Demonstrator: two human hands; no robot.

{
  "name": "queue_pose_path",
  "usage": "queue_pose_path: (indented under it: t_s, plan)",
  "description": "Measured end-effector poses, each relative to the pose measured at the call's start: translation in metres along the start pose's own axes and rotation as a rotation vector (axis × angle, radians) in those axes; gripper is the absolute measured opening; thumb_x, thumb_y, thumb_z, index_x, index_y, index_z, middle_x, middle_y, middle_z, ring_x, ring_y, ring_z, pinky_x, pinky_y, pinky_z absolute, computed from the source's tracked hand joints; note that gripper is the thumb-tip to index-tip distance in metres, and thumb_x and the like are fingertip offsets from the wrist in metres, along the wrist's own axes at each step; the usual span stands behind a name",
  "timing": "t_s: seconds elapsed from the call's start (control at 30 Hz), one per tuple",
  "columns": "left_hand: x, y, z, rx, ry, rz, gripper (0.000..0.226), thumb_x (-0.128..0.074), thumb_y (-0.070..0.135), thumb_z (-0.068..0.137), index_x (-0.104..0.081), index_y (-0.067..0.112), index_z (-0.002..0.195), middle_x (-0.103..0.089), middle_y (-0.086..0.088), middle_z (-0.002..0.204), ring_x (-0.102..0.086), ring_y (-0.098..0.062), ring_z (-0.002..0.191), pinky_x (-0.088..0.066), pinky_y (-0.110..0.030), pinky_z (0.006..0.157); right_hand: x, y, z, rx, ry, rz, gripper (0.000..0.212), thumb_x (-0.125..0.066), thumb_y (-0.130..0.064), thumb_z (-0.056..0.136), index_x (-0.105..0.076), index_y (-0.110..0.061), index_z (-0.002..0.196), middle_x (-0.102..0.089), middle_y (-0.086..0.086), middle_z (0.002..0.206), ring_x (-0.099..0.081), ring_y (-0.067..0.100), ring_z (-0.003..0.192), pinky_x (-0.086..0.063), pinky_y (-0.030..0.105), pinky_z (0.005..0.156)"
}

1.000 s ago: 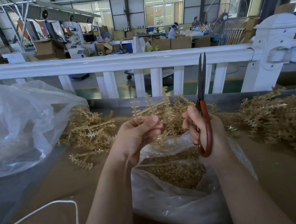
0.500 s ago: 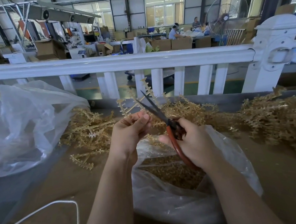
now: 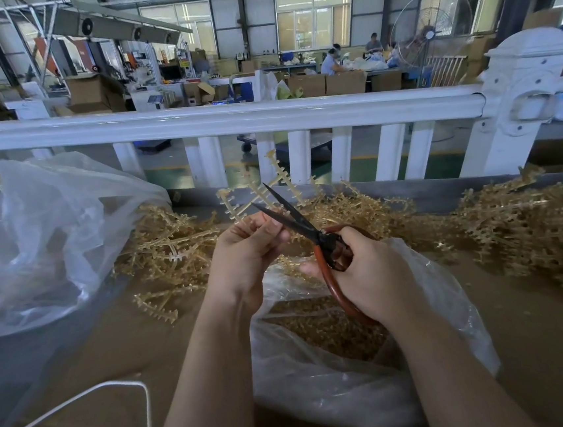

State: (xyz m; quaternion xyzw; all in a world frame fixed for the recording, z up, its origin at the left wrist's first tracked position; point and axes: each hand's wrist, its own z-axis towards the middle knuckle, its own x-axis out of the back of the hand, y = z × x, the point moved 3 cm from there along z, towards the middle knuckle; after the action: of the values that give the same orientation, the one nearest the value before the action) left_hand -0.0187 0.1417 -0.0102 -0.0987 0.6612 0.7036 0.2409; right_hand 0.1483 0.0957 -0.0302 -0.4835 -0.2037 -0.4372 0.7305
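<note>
Directly below your wrists, the clear plastic bag (image 3: pixel 325 402) lies open and holds small tan clipped pieces (image 3: pixel 328 325), placed, I'd judge, to catch what falls. Your left hand (image 3: pixel 243 255) pinches the tan branched plastic sprue (image 3: pixel 277 169) upright above it, while your right hand (image 3: pixel 372 273) grips the red-handled dark-bladed scissors (image 3: pixel 300 223), blades parted at its stem. Beyond lies a heap of uncut tan sprues (image 3: pixel 169 241).

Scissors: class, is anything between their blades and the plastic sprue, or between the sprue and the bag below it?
Nothing visible. The scissors, held by the right hand, have open blades right at the sprue pinched by the left hand. The bag lies below the hands, its mouth open.
</note>
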Motion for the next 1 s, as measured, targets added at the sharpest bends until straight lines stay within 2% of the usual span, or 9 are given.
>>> queue_pose_path:
  t_s: [0.13, 0.27, 0.43, 0.57, 0.63, 0.73, 0.83, 0.9, 1.0]
  plan:
    - [-0.0009, 0.0013, 0.0001, -0.017, 0.0, 0.018, 0.022, -0.065, 0.001, 0.085, -0.07, 0.014, 0.068, -0.069, -0.002, 0.068, -0.065, -0.009, 0.063, -0.056, -0.019, 0.066, 0.0018, -0.0019, -0.0007, 0.01, 0.027, -0.031, 0.069, -0.042, -0.093, 0.062, -0.06, -0.032, 0.09, -0.056, -0.024, 0.068, -0.053, -0.006, 0.065, -0.038, 0.014, 0.054]
    - [-0.0006, 0.0024, 0.0002, -0.039, -0.025, 0.039, 0.017, -0.07, 0.01, 0.075, -0.075, 0.02, 0.061, -0.07, 0.002, 0.067, -0.064, -0.007, 0.063, -0.055, -0.018, 0.067, 0.0022, -0.0029, -0.0023, 0.024, 0.052, -0.043, 0.063, -0.042, -0.093, 0.062, -0.055, -0.033, 0.077, -0.051, -0.021, 0.056, -0.051, -0.007, 0.054, -0.027, 0.01, 0.047]
    - [-0.0007, 0.0035, -0.0003, -0.049, -0.011, 0.041, 0.014, -0.071, 0.011, 0.073, -0.075, 0.019, 0.063, -0.069, 0.001, 0.067, -0.064, -0.008, 0.063, -0.054, -0.018, 0.067, 0.0006, -0.0016, -0.002, 0.036, 0.075, -0.044, 0.067, -0.043, -0.093, 0.063, -0.06, -0.03, 0.076, -0.053, -0.021, 0.055, -0.051, -0.007, 0.052, -0.028, 0.01, 0.046]
    - [-0.0021, 0.0035, -0.0004, -0.057, 0.005, 0.039, 0.022, -0.067, 0.004, 0.084, -0.075, 0.017, 0.068, -0.068, 0.0, 0.067, -0.063, -0.009, 0.063, -0.054, -0.018, 0.066, 0.0001, 0.0005, -0.0017, 0.045, 0.091, -0.007, 0.068, -0.045, -0.092, 0.063, -0.061, -0.027, 0.075, -0.056, -0.021, 0.058, -0.053, -0.007, 0.054, -0.033, 0.009, 0.048]
    - [-0.0029, 0.0033, -0.0007, -0.058, 0.013, 0.03, 0.015, -0.068, 0.005, 0.082, -0.074, 0.015, 0.072, -0.068, -0.001, 0.067, -0.063, -0.009, 0.063, -0.054, -0.018, 0.066, -0.0009, 0.0019, -0.0014, 0.049, 0.095, 0.012, 0.07, -0.046, -0.092, 0.063, -0.061, -0.025, 0.073, -0.058, -0.019, 0.058, -0.055, -0.004, 0.054, -0.04, 0.013, 0.049]
    - [-0.0023, 0.0029, -0.0006, -0.053, 0.014, 0.015, 0.007, -0.071, 0.012, 0.074, -0.072, 0.011, 0.081, -0.068, 0.0, 0.068, -0.062, -0.008, 0.063, -0.053, -0.018, 0.066, -0.0007, 0.0017, -0.0015, 0.045, 0.106, 0.016, 0.07, -0.045, -0.092, 0.062, -0.061, -0.025, 0.07, -0.056, -0.02, 0.056, -0.054, -0.005, 0.052, -0.036, 0.011, 0.048]
    - [-0.0027, 0.0038, -0.0015, -0.054, 0.015, 0.025, 0.004, -0.071, 0.01, 0.077, -0.072, 0.013, 0.078, -0.068, 0.0, 0.067, -0.062, -0.008, 0.063, -0.053, -0.018, 0.066, -0.0001, 0.0008, -0.0013, 0.046, 0.108, -0.009, 0.069, -0.042, -0.093, 0.062, -0.059, -0.027, 0.073, -0.057, -0.021, 0.058, -0.054, -0.006, 0.054, -0.034, 0.011, 0.048]
    - [-0.0022, 0.0029, -0.0011, -0.066, 0.027, 0.049, 0.014, -0.067, 0.003, 0.083, -0.072, 0.014, 0.075, -0.068, 0.0, 0.067, -0.061, -0.009, 0.063, -0.053, -0.019, 0.067, 0.0006, 0.0, -0.0006, 0.043, 0.1, -0.054, 0.07, -0.037, -0.095, 0.061, -0.057, -0.03, 0.077, -0.057, -0.021, 0.061, -0.052, -0.006, 0.055, -0.033, 0.012, 0.048]
    - [-0.0035, 0.0007, -0.0012, -0.08, 0.012, 0.073, 0.011, -0.07, 0.004, 0.078, -0.073, 0.014, 0.075, -0.068, 0.0, 0.068, -0.061, -0.008, 0.063, -0.053, -0.018, 0.069, 0.001, 0.0002, -0.0001, 0.034, 0.103, -0.074, 0.074, -0.034, -0.096, 0.06, -0.058, -0.029, 0.081, -0.06, -0.02, 0.068, -0.053, -0.005, 0.059, -0.039, 0.016, 0.051]
